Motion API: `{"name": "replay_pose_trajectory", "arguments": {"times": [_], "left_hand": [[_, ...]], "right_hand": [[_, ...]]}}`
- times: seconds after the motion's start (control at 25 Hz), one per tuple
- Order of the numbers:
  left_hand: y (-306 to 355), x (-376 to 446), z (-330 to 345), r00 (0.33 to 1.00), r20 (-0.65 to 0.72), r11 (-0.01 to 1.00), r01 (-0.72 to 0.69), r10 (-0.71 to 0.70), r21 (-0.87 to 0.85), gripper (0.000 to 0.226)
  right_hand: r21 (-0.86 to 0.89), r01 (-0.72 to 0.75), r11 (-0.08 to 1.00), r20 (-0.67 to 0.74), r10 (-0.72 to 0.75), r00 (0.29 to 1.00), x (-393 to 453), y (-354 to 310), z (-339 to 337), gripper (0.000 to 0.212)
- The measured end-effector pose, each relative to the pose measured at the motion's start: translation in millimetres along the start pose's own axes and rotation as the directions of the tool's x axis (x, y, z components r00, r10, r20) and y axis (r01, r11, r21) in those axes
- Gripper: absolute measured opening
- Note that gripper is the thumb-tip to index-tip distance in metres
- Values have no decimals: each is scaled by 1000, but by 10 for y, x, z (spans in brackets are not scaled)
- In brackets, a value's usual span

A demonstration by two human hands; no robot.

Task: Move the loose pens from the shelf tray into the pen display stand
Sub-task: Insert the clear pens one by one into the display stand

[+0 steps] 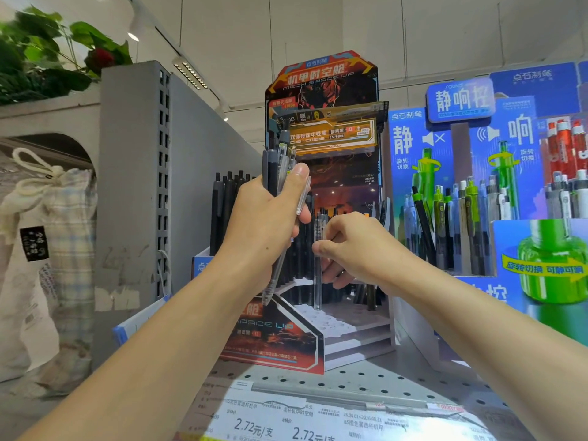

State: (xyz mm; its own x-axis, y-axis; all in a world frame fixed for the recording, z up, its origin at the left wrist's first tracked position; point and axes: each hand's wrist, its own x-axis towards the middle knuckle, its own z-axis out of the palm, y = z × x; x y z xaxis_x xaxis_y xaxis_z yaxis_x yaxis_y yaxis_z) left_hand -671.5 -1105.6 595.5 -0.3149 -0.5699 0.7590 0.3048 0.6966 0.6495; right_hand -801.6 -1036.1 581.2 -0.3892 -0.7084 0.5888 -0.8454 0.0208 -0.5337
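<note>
Currently the left hand [264, 224] is wrapped around a bundle of pens [278, 173], a mix of dark and clear barrels, held upright with clicker ends up and tips poking out below the palm; grip is closed on the bundle, thumb pressed across the front, likely so it serves as a supply while the other hand works. Right hand [353, 246] pinches a single clear pen [317, 268] between thumb and fingers, held vertical with its tip just above, maybe touching, the white stepped base of the pen display stand [324, 186]; vertical hold fits dropping it straight into a hole, though can't tell whether the tip is already seated. Stand is the orange and black cardboard unit on the perforated shelf [366, 380], and dark pens already stand in its rear rows behind the hands. Front steps look mostly unfilled, so judging the task as partway done, with several pens left in the left hand. Shelf tray itself not identifiable from this view. Blue display [461, 186] with green and grey pens sits just right of the stand, and price labels [286, 424] run along the shelf edge. Risk: the clear pen tipping if let go before it seats.
</note>
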Motion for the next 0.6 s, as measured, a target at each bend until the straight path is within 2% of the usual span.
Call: {"name": "replay_pose_trajectory", "arguments": {"times": [0.32, 0.6], "left_hand": [[44, -48, 33, 997, -79, 998, 8, -2, 66, 56], [-3, -63, 48, 997, -71, 999, 34, -31, 32, 37]], "right_hand": [[-26, -19, 999, 12, 20, 1000, -7, -9, 22, 25], [-37, -28, 999, 20, 29, 999, -9, -11, 42, 28]]}}
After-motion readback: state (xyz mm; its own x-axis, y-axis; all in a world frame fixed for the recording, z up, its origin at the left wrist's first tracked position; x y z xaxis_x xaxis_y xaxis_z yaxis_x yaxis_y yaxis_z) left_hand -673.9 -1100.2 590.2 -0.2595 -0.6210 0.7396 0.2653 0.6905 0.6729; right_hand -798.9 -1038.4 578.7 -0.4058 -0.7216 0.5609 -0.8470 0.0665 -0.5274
